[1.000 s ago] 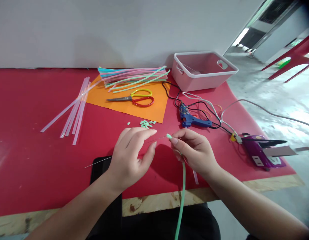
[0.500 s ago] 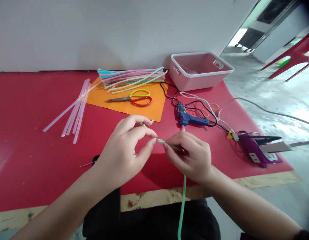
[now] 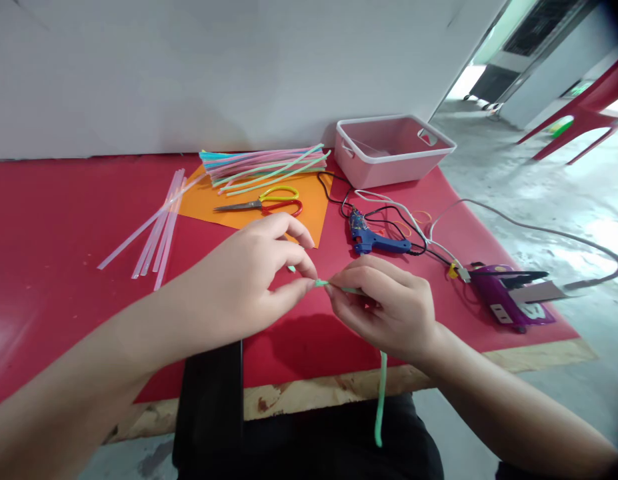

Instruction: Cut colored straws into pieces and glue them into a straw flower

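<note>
Between my two hands a short stretch of light green pipe cleaner point(image 3: 321, 283) shows. My left hand point(image 3: 261, 273) pinches one side of it with thumb and index finger, the other fingers curled; a bit of green peeks out under them. Close beside it, my right hand point(image 3: 389, 303) grips the same pipe cleaner with thumb and fingertips. A long green tail hangs below the right hand, past the table edge. How the pipe cleaner is bent inside the fingers is hidden.
Scissors point(image 3: 239, 206) and a bundle of coloured pipe cleaners point(image 3: 263, 163) lie on an orange sheet point(image 3: 199, 210). Clear glue sticks point(image 3: 156, 233) are at left. A blue glue gun point(image 3: 379, 240), a pink basket point(image 3: 389, 167) and a purple power strip point(image 3: 503, 300) stand right on the red table.
My left forearm has swung flatter and the left fingers have turned. Both hands still pinch the pipe cleaner; its hanging tail has shifted right and its lower end now shows.
</note>
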`<state>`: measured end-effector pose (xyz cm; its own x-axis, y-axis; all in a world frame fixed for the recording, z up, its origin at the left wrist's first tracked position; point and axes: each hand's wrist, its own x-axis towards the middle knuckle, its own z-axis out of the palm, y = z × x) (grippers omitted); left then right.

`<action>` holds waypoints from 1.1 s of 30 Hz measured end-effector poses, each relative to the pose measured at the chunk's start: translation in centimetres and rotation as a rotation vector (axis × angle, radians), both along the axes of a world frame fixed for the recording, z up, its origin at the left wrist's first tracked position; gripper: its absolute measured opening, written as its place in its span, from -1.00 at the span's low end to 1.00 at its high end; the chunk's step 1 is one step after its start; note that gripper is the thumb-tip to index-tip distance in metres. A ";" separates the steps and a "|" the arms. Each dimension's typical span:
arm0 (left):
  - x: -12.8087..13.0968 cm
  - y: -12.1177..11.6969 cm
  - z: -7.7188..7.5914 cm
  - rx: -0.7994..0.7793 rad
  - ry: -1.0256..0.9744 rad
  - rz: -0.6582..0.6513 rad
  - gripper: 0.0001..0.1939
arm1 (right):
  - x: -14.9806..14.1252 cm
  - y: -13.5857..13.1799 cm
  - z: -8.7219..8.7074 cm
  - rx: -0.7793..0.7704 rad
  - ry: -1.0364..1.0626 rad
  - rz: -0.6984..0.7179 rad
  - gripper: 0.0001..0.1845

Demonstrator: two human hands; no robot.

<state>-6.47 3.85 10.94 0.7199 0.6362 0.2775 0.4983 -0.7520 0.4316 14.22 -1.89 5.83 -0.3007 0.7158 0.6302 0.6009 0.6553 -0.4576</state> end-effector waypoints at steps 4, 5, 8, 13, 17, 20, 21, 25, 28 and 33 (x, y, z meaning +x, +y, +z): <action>0.1 1.3 2.0 -0.066 0.029 -0.080 -0.92 | 0.7 0.5 2.3 -0.066 -0.020 0.107 -0.89; 0.1 1.5 2.4 -0.084 0.034 -0.087 -0.92 | 0.9 0.7 3.0 -0.084 -0.021 0.125 -0.89; 0.4 1.7 3.5 -0.127 0.019 -0.095 -0.92 | 1.4 1.1 4.8 -0.145 -0.034 0.157 -0.90; 0.9 1.8 4.4 -0.248 -0.031 -0.076 -0.88 | 2.1 1.5 7.1 -0.288 0.051 0.173 -0.91; 1.3 1.9 4.4 -0.287 -0.119 -0.017 -0.82 | 2.0 1.7 7.5 -0.401 0.212 0.148 -0.90; 1.4 1.8 4.2 -0.338 -0.164 0.009 -0.86 | 1.8 2.0 7.3 -0.455 0.283 0.119 -0.91; 1.5 1.7 4.2 -0.370 -0.173 0.027 -0.86 | 1.7 2.0 7.2 -0.480 0.308 0.113 -0.91; 1.6 1.2 4.2 -0.537 -0.211 0.127 -0.82 | 1.7 2.4 6.7 -0.679 0.468 0.158 -0.86; 1.6 1.0 4.0 -0.618 -0.272 0.164 -0.82 | 1.6 2.7 6.2 -0.874 0.670 0.251 -0.86; 1.8 0.8 3.7 -0.681 -0.374 0.186 -0.85 | 1.3 3.4 5.5 -1.167 0.877 0.367 -0.82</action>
<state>-4.67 4.68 14.60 0.5213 0.8533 -0.0132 0.3212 -0.1819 0.9294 15.55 1.51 11.32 -0.4103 0.8987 -0.1545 -0.2441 -0.2715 -0.9309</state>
